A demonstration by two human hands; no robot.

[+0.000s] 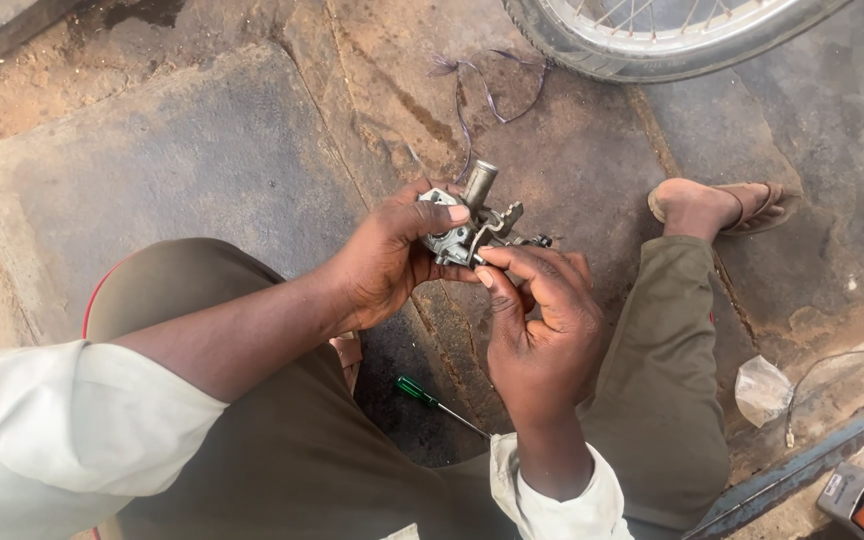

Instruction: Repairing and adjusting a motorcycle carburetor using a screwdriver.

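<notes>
The carburettor point(472, 222), a small grey metal casting with a short round tube standing up from its top, is held in the air between both hands, above a stained and cracked concrete floor point(202, 150) and between the person's knees. Largest in view is that floor, dark with oil near the middle. At the top edge a spoked wheel point(652, 40) with a black tyre rests on it. The person sits low, in olive trousers and a pale shirt, with one sandalled foot point(712, 207) planted out to the right. The left hand point(382, 262) wraps closed around the left side of the carburettor, thumb laid over its top. The right hand point(542, 320) pinches narrowly at a small part on the casting's right side with thumb and forefinger, the other fingers curled in. A green-handled screwdriver point(437, 402) lies on the floor below the hands. A crumpled clear plastic scrap point(762, 390) lies at the right, and a thin purple cord point(482, 85) lies near the wheel.
</notes>
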